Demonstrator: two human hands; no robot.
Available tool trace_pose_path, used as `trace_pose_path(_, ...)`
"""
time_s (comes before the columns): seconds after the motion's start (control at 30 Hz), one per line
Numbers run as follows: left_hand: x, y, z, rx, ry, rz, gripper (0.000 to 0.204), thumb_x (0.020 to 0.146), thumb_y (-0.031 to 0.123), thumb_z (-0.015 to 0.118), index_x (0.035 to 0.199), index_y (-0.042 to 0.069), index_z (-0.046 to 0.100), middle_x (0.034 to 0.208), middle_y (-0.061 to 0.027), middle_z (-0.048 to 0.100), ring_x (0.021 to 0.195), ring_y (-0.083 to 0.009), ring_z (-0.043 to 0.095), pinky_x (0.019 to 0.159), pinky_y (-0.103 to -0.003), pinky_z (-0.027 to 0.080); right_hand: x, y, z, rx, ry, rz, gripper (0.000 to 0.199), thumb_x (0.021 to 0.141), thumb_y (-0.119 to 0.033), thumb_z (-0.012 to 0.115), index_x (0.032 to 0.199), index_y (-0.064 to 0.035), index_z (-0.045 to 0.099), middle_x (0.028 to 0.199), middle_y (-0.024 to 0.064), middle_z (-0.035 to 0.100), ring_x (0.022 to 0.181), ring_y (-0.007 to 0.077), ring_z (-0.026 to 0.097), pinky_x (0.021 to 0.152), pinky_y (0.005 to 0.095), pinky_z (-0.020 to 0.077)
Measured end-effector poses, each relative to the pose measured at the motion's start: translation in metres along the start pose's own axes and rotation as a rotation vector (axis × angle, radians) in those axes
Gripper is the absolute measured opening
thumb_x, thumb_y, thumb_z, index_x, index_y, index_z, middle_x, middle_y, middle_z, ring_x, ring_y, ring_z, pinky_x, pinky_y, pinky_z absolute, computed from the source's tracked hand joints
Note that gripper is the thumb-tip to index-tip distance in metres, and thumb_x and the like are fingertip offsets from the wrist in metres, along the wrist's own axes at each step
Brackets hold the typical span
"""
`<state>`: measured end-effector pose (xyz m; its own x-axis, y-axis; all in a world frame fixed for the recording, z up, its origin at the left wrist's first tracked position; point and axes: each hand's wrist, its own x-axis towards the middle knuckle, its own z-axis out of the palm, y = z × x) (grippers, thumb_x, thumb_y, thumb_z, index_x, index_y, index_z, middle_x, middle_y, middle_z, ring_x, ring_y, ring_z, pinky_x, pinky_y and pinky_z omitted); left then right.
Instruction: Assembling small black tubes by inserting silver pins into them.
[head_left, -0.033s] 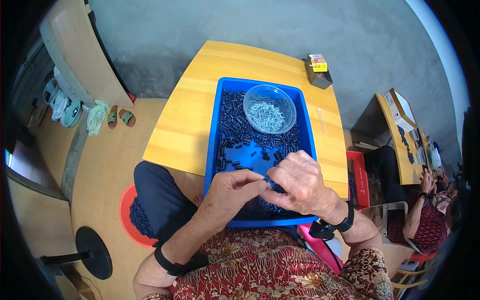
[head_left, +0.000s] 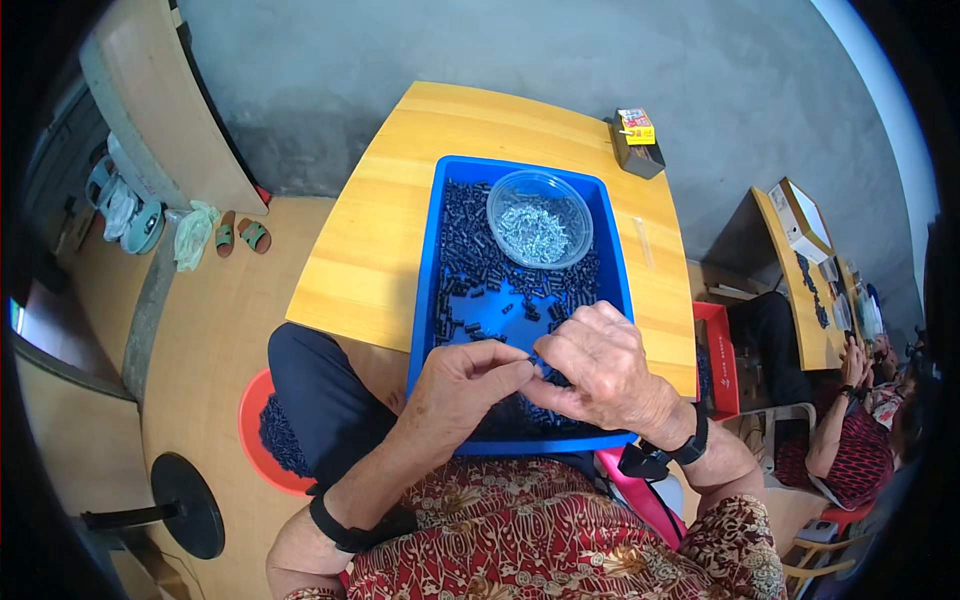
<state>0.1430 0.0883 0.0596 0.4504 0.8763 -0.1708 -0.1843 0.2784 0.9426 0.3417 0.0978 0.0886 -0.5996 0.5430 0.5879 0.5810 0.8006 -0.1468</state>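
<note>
Over the near half of a blue plastic tray (head_left: 427,290), my two hands meet at the fingertips. My left hand (head_left: 462,388) pinches a small black part (head_left: 535,363) between thumb and forefinger. Closed about the same part from the other side is my right hand (head_left: 606,366), its fingers curled; they mostly hide the piece. Many small black cylindrical parts (head_left: 466,222) lie loose in the tray. A round clear plastic tub (head_left: 497,228) stands at the tray's far right, with small silvery metal pieces (head_left: 532,233) in it.
The tray lies on a yellow wooden table (head_left: 365,240). A dark box (head_left: 640,158) sits at the far right corner. On the floor are a red basin (head_left: 252,440) of dark parts at left and a red crate (head_left: 722,360) at right. Another person (head_left: 850,440) works at far right.
</note>
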Motion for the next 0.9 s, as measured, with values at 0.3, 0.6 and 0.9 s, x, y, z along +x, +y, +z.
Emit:
trace_pose_path(0.3, -0.002, -0.004, 0.004, -0.006, 0.060, 0.046, 0.017, 0.093, 0.010, 0.068, 0.099, -0.004, 0.073, 0.089, -0.0029, 0.071, 0.083, -0.0062, 0.060, 0.075, -0.022, 0.047, -0.001, -0.002, 0.005, -0.009, 0.055, -0.014, 0.029, 0.065, -0.015, 0.082, 0.071, -0.0112, 0.054, 0.066, 0.0020, 0.049, 0.061, 0.0202, 0.049, 0.056, 0.0348, 0.0359)
trace_pose_path(0.6, 0.000, -0.006, -0.001, -0.095, 0.031, -0.035, 0.018, 0.094, 0.013, 0.067, 0.102, -0.002, 0.073, 0.096, -0.0043, 0.072, 0.091, -0.0069, 0.061, 0.082, -0.023, 0.047, 0.000, -0.004, 0.006, -0.006, -0.036, 0.046, 0.029, 0.068, -0.016, 0.082, 0.072, -0.0119, 0.054, 0.066, 0.0028, 0.049, 0.061, 0.0221, 0.051, 0.057, 0.0360, 0.0374)
trace_pose_path(0.9, 0.000, -0.010, -0.006, -0.037, 0.041, -0.037, 0.015, 0.093, 0.014, 0.069, 0.100, 0.001, 0.074, 0.094, -0.0029, 0.072, 0.087, -0.0075, 0.062, 0.083, -0.024, 0.047, -0.004, -0.003, 0.010, 0.016, 0.065, 0.038, 0.029, 0.067, -0.014, 0.082, 0.071, -0.0103, 0.053, 0.064, 0.0037, 0.046, 0.059, 0.0219, 0.050, 0.056, 0.0352, 0.0367)
